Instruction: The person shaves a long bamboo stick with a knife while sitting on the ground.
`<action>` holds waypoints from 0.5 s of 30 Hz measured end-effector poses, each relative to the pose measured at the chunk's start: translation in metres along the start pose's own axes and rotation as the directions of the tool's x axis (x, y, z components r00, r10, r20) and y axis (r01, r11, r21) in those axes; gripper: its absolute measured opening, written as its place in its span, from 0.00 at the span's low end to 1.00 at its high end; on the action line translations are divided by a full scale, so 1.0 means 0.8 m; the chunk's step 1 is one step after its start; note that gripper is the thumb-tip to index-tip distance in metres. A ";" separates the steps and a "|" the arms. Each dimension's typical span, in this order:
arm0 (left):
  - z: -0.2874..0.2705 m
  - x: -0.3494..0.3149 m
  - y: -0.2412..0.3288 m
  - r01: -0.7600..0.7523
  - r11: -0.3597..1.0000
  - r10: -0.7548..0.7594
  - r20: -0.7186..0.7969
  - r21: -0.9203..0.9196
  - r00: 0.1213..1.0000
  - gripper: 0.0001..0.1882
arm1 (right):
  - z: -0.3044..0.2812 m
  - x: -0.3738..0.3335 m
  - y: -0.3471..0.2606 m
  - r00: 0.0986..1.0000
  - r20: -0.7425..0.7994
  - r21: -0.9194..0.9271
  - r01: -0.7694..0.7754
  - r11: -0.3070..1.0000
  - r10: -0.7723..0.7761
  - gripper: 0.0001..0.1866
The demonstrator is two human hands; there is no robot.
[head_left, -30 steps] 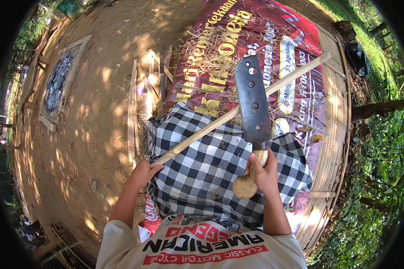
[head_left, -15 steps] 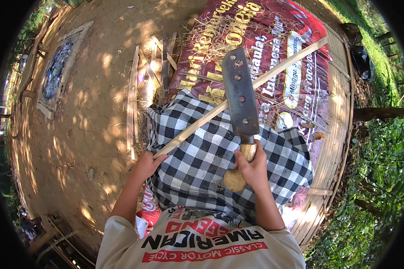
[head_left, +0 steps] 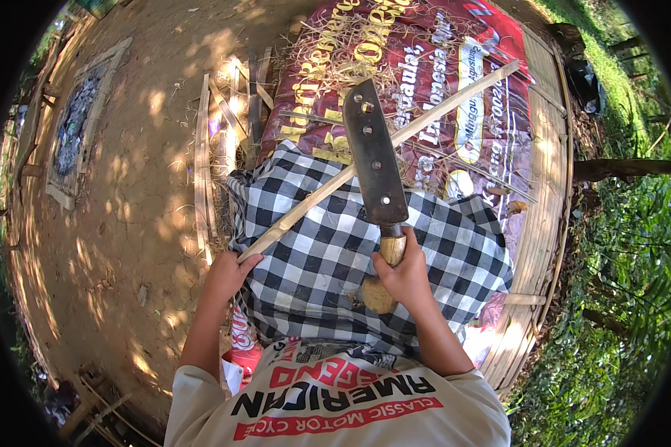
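My right hand [head_left: 404,273] is wrapped round the wooden handle of a broad cleaver-like knife [head_left: 375,156]. Its dark blade has several holes along it and points away from me. A round wooden knob ends the handle below my fist. My left hand [head_left: 226,273] grips the near end of a long, pale split bamboo strip [head_left: 313,200]. The strip slants up to the far right and passes behind the blade; whether the two touch I cannot tell. Beneath both lies a black-and-white checked cloth [head_left: 306,283] over my lap.
A dark red printed banner [head_left: 440,45], strewn with thin curly shavings [head_left: 335,52], covers a bamboo platform [head_left: 548,149]. Loose bamboo strips [head_left: 203,164] lie left of the cloth on the bare dirt ground [head_left: 142,186]. A framed ash pit [head_left: 82,112] is farther left, with green plants on the right.
The whole view has shifted, so things appear slightly farther left. The blade has tilted a little to the left. Both hands keep their holds.
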State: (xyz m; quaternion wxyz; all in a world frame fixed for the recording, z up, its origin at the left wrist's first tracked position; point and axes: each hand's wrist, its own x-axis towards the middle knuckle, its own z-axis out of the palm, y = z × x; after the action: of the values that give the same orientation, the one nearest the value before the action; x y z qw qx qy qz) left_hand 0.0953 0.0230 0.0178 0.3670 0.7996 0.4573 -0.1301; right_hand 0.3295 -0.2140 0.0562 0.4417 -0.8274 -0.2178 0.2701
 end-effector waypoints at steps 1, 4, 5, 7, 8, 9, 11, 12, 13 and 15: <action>0.000 0.001 0.002 -0.016 1.000 0.017 -0.008 0.022 1.000 0.37 | -0.001 0.000 0.014 0.999 0.048 0.157 -0.025 0.987 0.018 0.22; 0.009 -0.001 -0.018 -0.008 1.000 0.009 -0.019 0.029 1.000 0.36 | -0.009 0.004 0.008 0.996 0.090 0.207 -0.038 0.978 0.020 0.22; 0.011 0.002 -0.019 -0.018 1.000 0.018 -0.012 -0.009 1.000 0.36 | -0.014 0.006 0.001 0.996 0.081 0.244 -0.045 0.969 0.026 0.21; 0.020 0.005 -0.027 -0.065 0.996 0.061 -0.074 -0.060 0.995 0.34 | -0.036 0.016 -0.015 0.994 0.108 0.251 -0.019 0.968 -0.008 0.20; 0.021 0.005 -0.028 -0.075 0.995 0.069 -0.078 -0.072 0.995 0.35 | -0.045 0.020 -0.017 0.992 0.125 0.254 -0.014 0.967 -0.018 0.19; 0.022 0.004 -0.028 -0.083 0.993 0.076 -0.083 -0.085 0.994 0.35 | -0.048 0.025 -0.015 0.997 0.062 0.250 0.035 0.968 -0.052 0.17; 0.021 0.002 -0.026 -0.076 0.993 0.070 -0.076 -0.089 0.995 0.36 | -0.047 0.025 -0.024 0.998 0.047 0.323 -0.057 0.945 0.045 0.19; 0.016 0.002 -0.018 -0.063 0.995 0.058 -0.065 -0.081 0.996 0.36 | -0.036 0.023 -0.025 0.998 0.020 0.343 -0.055 0.938 0.052 0.19; 0.014 0.001 -0.011 -0.049 0.996 0.045 -0.054 -0.074 0.998 0.36 | -0.026 0.014 -0.015 0.990 0.124 0.344 -0.106 0.933 0.066 0.20; 0.008 0.000 0.000 -0.063 0.998 0.061 -0.070 -0.024 0.996 0.37 | -0.008 -0.011 0.001 0.921 0.358 0.235 -0.248 0.940 0.154 0.22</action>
State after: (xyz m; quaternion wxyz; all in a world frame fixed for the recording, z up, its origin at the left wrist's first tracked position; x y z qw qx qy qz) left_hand 0.0958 0.0185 0.0132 0.3654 0.8124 0.4464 -0.0849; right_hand 0.3271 -0.2238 0.0610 0.4786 -0.7181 -0.1628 0.4784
